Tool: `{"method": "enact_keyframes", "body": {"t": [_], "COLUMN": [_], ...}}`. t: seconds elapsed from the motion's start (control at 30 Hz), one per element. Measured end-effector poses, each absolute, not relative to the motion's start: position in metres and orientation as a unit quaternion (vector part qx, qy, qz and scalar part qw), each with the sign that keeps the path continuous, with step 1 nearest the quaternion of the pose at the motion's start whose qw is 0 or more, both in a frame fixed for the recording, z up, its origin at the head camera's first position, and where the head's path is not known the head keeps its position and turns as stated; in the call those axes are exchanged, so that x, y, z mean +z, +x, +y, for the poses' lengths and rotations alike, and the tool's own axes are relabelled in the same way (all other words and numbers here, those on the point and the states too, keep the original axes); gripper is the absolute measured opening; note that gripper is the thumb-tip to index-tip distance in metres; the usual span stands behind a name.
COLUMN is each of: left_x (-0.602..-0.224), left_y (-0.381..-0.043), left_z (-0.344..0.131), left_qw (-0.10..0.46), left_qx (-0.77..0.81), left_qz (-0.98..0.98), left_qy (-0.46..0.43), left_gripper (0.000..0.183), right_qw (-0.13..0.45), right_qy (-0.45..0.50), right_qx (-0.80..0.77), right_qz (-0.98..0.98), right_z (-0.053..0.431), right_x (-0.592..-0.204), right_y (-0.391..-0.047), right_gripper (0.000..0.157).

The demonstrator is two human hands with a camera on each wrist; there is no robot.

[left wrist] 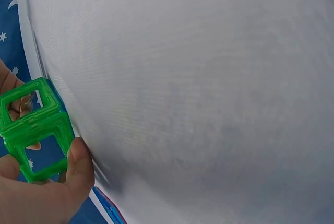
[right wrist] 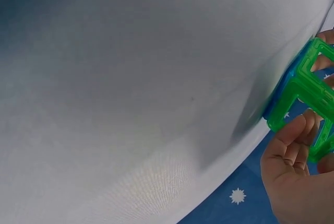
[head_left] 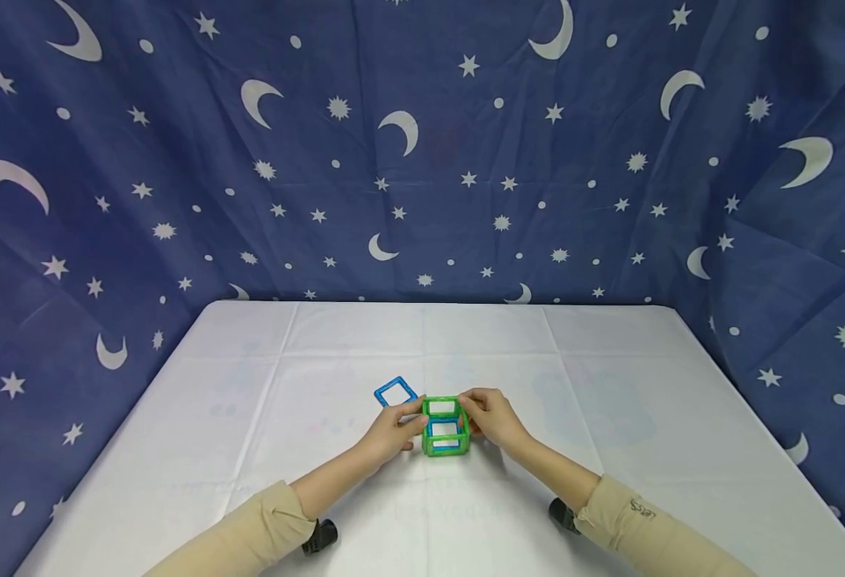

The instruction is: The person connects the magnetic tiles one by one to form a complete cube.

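Observation:
An open-topped box of green square magnetic tiles [head_left: 446,453] stands on the table, with a blue square tile [head_left: 431,433] at its bottom. My left hand [head_left: 385,438] grips the box's left wall between thumb and fingers. On the opposite side, my right hand [head_left: 493,418] pinches the right wall. The left wrist view shows two green frames [left wrist: 36,121] joined along an edge, thumb and fingers at the nearer one. In the right wrist view, fingertips hold a green frame [right wrist: 313,92] near its corner. Another blue square tile [head_left: 386,385] lies flat just beyond my left hand.
A white cloth [head_left: 307,385] with fold creases covers the table. Behind and around it hangs a blue curtain [head_left: 437,208] with moons and stars. Dark cylindrical devices [head_left: 320,537] sit beneath both wrists, near the beige sleeves.

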State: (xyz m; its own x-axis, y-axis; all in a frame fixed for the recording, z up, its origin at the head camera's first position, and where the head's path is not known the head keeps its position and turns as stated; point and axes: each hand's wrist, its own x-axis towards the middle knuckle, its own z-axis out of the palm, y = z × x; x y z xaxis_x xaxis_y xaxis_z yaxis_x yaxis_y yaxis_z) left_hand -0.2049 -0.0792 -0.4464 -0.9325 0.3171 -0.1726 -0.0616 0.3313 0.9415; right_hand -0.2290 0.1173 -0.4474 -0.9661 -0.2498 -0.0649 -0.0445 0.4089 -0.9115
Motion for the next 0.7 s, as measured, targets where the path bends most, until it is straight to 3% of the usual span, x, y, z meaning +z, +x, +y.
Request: {"method": "enact_keyframes", "body": {"t": [0.47,0.7], "left_x": [-0.443,-0.444], "left_y": [-0.198,-0.195], "left_z": [-0.076,-0.07], "left_qw": [0.171,0.16], "left_qx": [0.6,0.588], "left_qz": [0.781,0.792], "left_qy": [-0.019,-0.04], "left_gripper": [0.057,0.042], "right_qw": [0.146,0.152], "right_qy": [-0.061,-0.085], "right_qx": [-0.539,-0.507], "right_qz": [0.827,0.844], "right_z": [0.13,0.13], "right_x": [-0.448,-0.449], "right_y": [-0.22,-0.217], "right_gripper": [0.038,0.032]}}
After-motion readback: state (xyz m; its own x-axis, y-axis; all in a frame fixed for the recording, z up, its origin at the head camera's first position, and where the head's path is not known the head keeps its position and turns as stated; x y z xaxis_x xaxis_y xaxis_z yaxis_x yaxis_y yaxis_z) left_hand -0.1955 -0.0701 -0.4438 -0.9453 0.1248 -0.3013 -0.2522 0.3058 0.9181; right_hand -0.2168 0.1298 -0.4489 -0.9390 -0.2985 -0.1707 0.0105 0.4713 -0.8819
